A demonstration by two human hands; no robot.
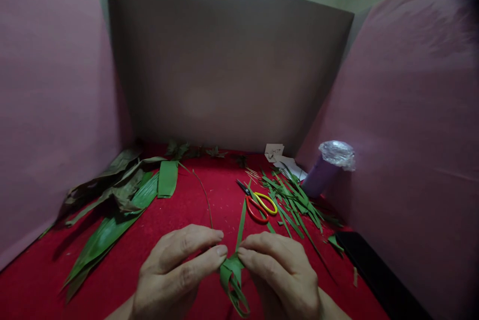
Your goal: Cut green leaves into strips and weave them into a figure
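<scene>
We see smooth pink side walls [48, 90] and a plain greyish back panel [228, 61] around a red, cloth-like worktop [220, 190]. At our left lie brown, crinkled dry leaves [125, 196] over a long, glossy, ribbed green leaf [103, 245], a flat, straight-cut leaf piece [168, 179] just beside them. At front centre, our left hand [170, 267] has its fingertips clamped on a folded green leaf strip [226, 271], its looped end hanging below; our right hand [280, 267] grips its other side. Beyond lie scissors [247, 208] with red and yellow looped handles, then thin, tangled green strips [294, 201]. Farther right stand a purple cylinder [317, 179] capped with crumpled, shiny film [339, 154], and a flat, black slab [374, 270] we cannot identify.
</scene>
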